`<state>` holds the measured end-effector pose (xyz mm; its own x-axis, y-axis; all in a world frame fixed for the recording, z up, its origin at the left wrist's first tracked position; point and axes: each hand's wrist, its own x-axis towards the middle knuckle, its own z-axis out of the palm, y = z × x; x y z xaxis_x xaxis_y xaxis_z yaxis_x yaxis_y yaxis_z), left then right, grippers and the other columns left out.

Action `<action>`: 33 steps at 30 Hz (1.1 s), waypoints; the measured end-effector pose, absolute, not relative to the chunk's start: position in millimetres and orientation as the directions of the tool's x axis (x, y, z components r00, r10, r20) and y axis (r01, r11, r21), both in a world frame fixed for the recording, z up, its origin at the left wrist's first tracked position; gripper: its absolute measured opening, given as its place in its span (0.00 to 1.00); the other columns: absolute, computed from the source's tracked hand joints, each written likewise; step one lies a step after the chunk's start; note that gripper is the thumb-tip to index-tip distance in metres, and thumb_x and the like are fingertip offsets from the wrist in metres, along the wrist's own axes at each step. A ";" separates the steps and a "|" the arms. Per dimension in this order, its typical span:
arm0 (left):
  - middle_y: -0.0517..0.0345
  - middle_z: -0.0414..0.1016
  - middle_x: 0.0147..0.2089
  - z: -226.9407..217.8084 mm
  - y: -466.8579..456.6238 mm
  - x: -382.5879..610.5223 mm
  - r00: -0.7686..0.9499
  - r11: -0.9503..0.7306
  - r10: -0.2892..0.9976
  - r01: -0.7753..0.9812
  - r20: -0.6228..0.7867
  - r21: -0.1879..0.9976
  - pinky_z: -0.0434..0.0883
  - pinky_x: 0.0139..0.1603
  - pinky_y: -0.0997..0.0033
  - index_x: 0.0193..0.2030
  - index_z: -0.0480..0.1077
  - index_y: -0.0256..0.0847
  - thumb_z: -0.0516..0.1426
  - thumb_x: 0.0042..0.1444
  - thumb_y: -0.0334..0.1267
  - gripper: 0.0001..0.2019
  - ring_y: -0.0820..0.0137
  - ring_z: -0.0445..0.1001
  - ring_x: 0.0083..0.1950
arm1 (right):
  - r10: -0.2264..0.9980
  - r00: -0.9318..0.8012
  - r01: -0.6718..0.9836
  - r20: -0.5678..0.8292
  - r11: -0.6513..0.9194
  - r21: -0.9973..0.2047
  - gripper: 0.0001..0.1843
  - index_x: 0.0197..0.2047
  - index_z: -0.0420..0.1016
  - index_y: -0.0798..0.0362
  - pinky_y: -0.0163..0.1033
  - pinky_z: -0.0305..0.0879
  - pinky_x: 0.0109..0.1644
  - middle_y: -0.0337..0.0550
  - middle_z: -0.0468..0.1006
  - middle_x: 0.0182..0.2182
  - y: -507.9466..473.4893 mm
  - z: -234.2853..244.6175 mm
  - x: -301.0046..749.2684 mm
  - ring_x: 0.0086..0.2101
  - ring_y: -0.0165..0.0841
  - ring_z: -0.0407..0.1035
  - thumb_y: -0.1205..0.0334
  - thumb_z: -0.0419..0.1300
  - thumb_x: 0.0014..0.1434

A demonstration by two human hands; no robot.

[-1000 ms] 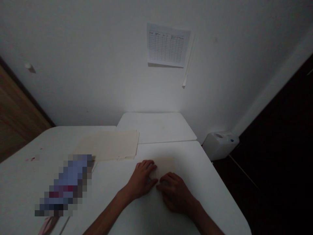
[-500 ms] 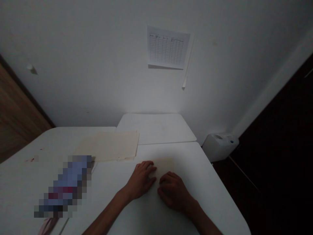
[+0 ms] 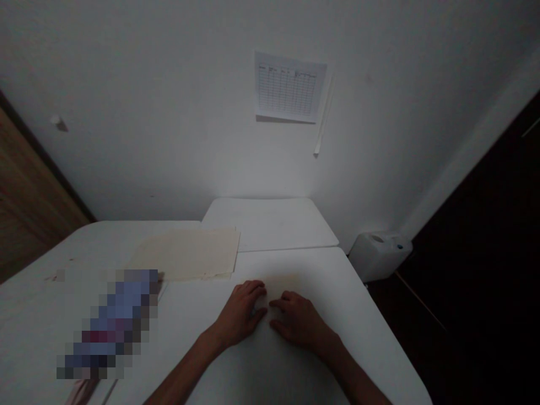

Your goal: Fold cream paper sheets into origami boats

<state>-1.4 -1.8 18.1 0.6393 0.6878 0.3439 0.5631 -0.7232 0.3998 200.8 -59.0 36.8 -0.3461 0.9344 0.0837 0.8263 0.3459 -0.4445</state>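
1. dim light lay over the white table (image 3: 358,315), whose top ran out of view at the bottom.
2. the right hand (image 3: 299,320) rested low over it, thumb and forefinger parted, the other fingers bent. no grip on anything showed; what lay under the palm could not be told.
3. the left hand (image 3: 242,312) faced it, just beside, its thumb well off the softly curved fingers, with nothing seen pinched between them.
4. a thin, pale sheet (image 3: 278,283) appeared to lie flat on the table, between and just beyond the fingertips, partly covered by the hands. its edges were hard to make out.
5. the step in hand looked like working that sheet with the fingertips. it was probably best done with one hand as a light anchor and the other moving, fingers low and pressure even, since such thin stuff could easily have creased or slid. stronger light would have helped in finding the edge.
6. off to the left lay a pixelated bluish thing (image 3: 120,309), and just past it larger cream sheets (image 3: 194,253), best left undisturbed by the left hand.
7. farthest back, a printed chart (image 3: 286,87) hung on the wall (image 3: 169,84).
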 end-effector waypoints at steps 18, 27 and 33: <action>0.51 0.69 0.56 14.7 0.8 -3.3 0.632 -0.711 0.699 0.562 0.336 0.424 0.64 0.57 0.53 0.50 0.71 0.46 0.60 0.53 0.35 0.17 0.57 0.66 0.58 | 0.925 -0.380 0.840 -0.022 0.335 -0.427 0.32 0.62 0.61 0.45 0.42 0.61 0.51 0.46 0.74 0.46 -51.9 46.4 201.1 0.44 0.41 0.70 0.53 0.59 0.54; 0.50 0.70 0.55 13.7 1.4 -2.8 0.608 -0.702 0.708 0.549 0.359 0.454 0.65 0.56 0.55 0.50 0.69 0.43 0.61 0.51 0.36 0.18 0.59 0.67 0.56 | 0.907 -0.416 0.837 -0.061 0.356 -0.415 0.38 0.64 0.59 0.52 0.47 0.59 0.55 0.52 0.71 0.54 -45.0 47.9 205.8 0.51 0.46 0.67 0.48 0.60 0.53; 0.50 0.69 0.56 11.3 0.4 -2.7 0.612 -0.715 0.698 0.563 0.373 0.415 0.65 0.57 0.55 0.50 0.69 0.42 0.61 0.52 0.36 0.17 0.59 0.66 0.57 | 0.912 -0.399 0.854 -0.092 0.333 -0.399 0.40 0.63 0.60 0.49 0.48 0.61 0.54 0.51 0.73 0.52 -41.0 49.5 206.3 0.50 0.48 0.69 0.44 0.62 0.50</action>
<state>-2.7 0.4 11.3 0.6115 0.6979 0.3728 0.5626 -0.7148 0.4154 206.3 -41.0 49.5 -0.3989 0.9123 -0.0924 0.8544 0.3332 -0.3987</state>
